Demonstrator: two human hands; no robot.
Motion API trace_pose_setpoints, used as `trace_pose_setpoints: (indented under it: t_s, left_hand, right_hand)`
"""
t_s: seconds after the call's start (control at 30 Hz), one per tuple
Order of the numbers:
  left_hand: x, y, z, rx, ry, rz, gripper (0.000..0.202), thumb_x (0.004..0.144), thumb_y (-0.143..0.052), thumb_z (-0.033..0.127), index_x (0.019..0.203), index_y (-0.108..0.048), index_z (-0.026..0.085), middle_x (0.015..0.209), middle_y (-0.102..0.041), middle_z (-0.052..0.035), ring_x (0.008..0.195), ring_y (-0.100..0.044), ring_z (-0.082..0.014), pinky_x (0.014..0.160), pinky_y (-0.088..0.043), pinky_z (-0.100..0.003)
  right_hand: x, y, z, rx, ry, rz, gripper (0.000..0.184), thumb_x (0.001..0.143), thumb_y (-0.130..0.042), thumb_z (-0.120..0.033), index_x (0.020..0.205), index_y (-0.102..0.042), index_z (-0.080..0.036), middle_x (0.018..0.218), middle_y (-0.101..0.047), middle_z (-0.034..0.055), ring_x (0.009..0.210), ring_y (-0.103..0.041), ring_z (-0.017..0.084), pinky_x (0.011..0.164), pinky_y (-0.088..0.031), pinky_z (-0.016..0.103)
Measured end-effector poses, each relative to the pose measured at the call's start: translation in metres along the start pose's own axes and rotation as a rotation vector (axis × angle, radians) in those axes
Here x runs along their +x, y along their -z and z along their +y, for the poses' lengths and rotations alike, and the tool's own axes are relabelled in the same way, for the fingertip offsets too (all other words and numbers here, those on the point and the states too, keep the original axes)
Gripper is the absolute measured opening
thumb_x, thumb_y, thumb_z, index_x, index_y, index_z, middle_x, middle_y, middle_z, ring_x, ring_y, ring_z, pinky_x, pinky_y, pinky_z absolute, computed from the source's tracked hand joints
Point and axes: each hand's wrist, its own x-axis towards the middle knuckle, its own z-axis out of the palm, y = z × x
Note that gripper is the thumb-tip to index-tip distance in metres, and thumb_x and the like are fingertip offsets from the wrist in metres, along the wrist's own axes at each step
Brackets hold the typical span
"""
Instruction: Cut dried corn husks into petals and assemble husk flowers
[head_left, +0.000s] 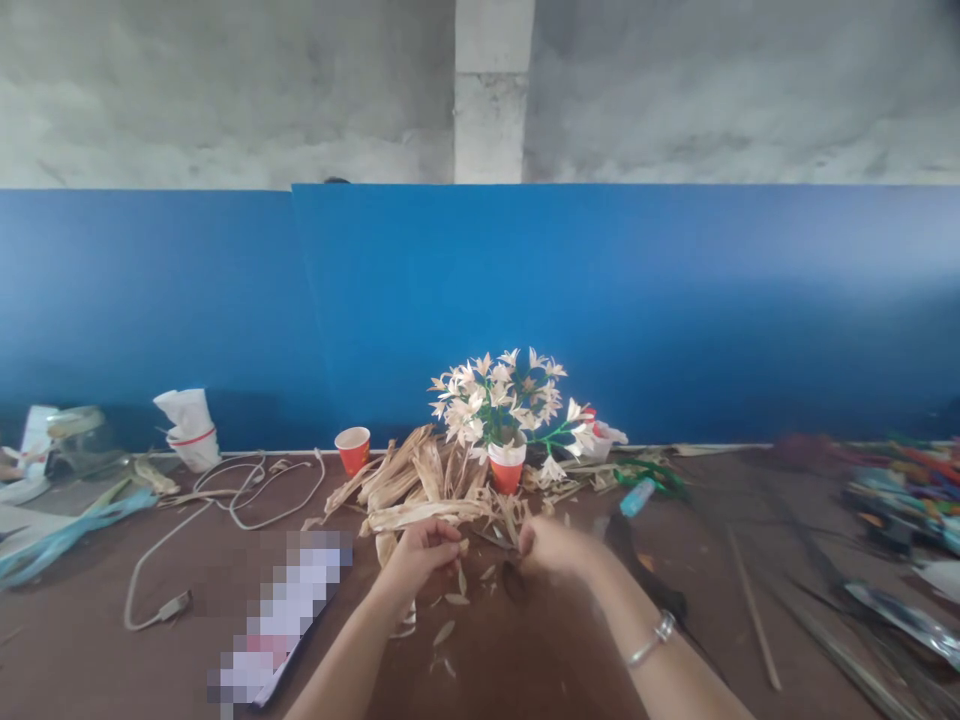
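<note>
My left hand (429, 552) is closed, with thumb and forefinger pinching a small pale petal-like piece of husk (463, 548). To its right, my right hand (553, 546) is curled and somewhat blurred. It holds what looks like a pair of scissors, whose dark handle loop (514, 580) shows beneath the fingers. Loose cut petals (444, 632) lie on the table between and below the hands. Just behind them is a heap of dry corn husks (420, 480). A red paper cup (506, 470) there holds white flowers (487, 400) on green stems.
An orange-red paper cup (352, 452) stands left of the husks. White cable (240, 500) and a pixelated flat object (285, 620) lie at left. A thin stick (754, 610) and a clutter of coloured materials (900, 490) occupy the right. A blue partition (600, 290) borders the brown table.
</note>
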Motion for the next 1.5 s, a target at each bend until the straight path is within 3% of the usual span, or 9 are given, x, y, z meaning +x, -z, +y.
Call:
trace_pose_setpoints:
  t_s: [0.1,0.2,0.33,0.43,0.53,0.77,1.1,1.4,1.5]
  left_hand:
    - [-0.003,-0.002,0.000,-0.022,0.015,0.008,0.028,0.053,-0.074,0.025,0.066,-0.051,0.016,0.052,-0.060,0.0028,0.043,-0.051,-0.0079,0.046,-0.035,-0.020]
    - [-0.008,-0.006,0.003,-0.076,0.060,-0.004,0.025,0.055,-0.072,0.021,0.066,-0.051,0.016,0.050,-0.055,0.0053,0.044,-0.049,-0.0068,0.046,-0.035,-0.019]
    - [-0.011,-0.008,0.004,-0.128,0.161,-0.051,0.023,0.053,-0.072,0.018,0.064,-0.052,0.016,0.050,-0.053,0.0053,0.044,-0.047,-0.0059,0.046,-0.034,-0.018]
    - [-0.009,-0.006,0.004,0.021,0.125,-0.038,0.018,0.059,-0.068,0.026,0.063,-0.055,0.015,0.047,-0.052,0.0045,0.041,-0.044,-0.0066,0.045,-0.032,-0.019]
    - [-0.007,-0.005,0.003,0.358,-0.042,0.011,0.020,0.069,-0.058,0.033,0.060,-0.059,0.014,0.048,-0.054,0.0018,0.044,-0.046,-0.0101,0.045,-0.032,-0.021]
    - [-0.017,-0.010,0.004,0.922,-0.298,0.068,0.016,0.068,-0.052,0.018,0.072,-0.067,0.017,0.065,-0.065,-0.0024,0.061,-0.055,-0.0165,0.057,-0.038,-0.025]
    - [-0.023,-0.031,-0.004,1.082,-0.267,0.340,0.016,0.073,-0.048,0.018,0.060,-0.058,0.019,0.061,-0.062,-0.0005,0.057,-0.054,-0.0142,0.055,-0.033,-0.023]
    - [-0.022,-0.019,0.006,1.166,-0.310,0.433,0.019,0.078,-0.045,0.020,0.067,-0.061,0.019,0.069,-0.066,-0.0044,0.069,-0.060,-0.0194,0.066,-0.039,-0.027]
    - [-0.021,-0.014,0.009,1.073,-0.400,0.337,0.019,0.077,-0.047,0.020,0.087,-0.063,0.020,0.082,-0.068,-0.0043,0.075,-0.060,-0.0193,0.070,-0.041,-0.028]
  right_hand:
    - [-0.007,-0.015,-0.015,0.083,0.184,0.186,0.025,0.071,-0.052,-0.011,0.092,-0.061,-0.019,0.079,-0.065,0.0017,0.070,-0.060,0.013,0.063,-0.044,0.021]
    - [-0.013,-0.035,-0.031,0.130,0.589,0.411,0.034,0.070,-0.053,-0.006,0.098,-0.062,-0.022,0.096,-0.063,0.0036,0.086,-0.057,0.015,0.076,-0.045,0.025]
    - [-0.015,-0.048,-0.038,-0.048,0.759,0.466,0.020,0.077,-0.050,-0.007,0.081,-0.065,-0.021,0.082,-0.061,0.0031,0.083,-0.055,0.016,0.074,-0.043,0.026]
    - [-0.016,-0.048,-0.033,-0.096,0.741,0.453,0.018,0.081,-0.048,-0.011,0.079,-0.063,-0.020,0.078,-0.060,0.0028,0.077,-0.054,0.015,0.069,-0.041,0.025]
    - [-0.019,-0.045,-0.030,-0.057,0.676,0.458,0.016,0.083,-0.046,-0.014,0.077,-0.060,-0.018,0.077,-0.058,0.0028,0.074,-0.054,0.015,0.066,-0.040,0.024]
    - [-0.021,-0.050,-0.027,-0.026,0.559,0.450,0.012,0.081,-0.046,-0.016,0.073,-0.055,-0.018,0.072,-0.056,0.0009,0.070,-0.053,0.014,0.062,-0.037,0.023]
    - [-0.017,-0.068,-0.032,-0.016,0.464,0.634,0.015,0.075,-0.046,-0.009,0.064,-0.050,-0.018,0.064,-0.054,0.0008,0.062,-0.050,0.014,0.058,-0.032,0.024]
    - [-0.013,-0.068,-0.026,-0.006,0.380,0.699,0.015,0.076,-0.043,-0.009,0.066,-0.050,-0.018,0.066,-0.055,0.0029,0.064,-0.052,0.016,0.060,-0.035,0.025]
    - [-0.014,-0.061,-0.021,0.038,0.443,0.633,0.016,0.079,-0.041,-0.009,0.070,-0.052,-0.018,0.069,-0.056,0.0026,0.066,-0.052,0.016,0.061,-0.037,0.024]
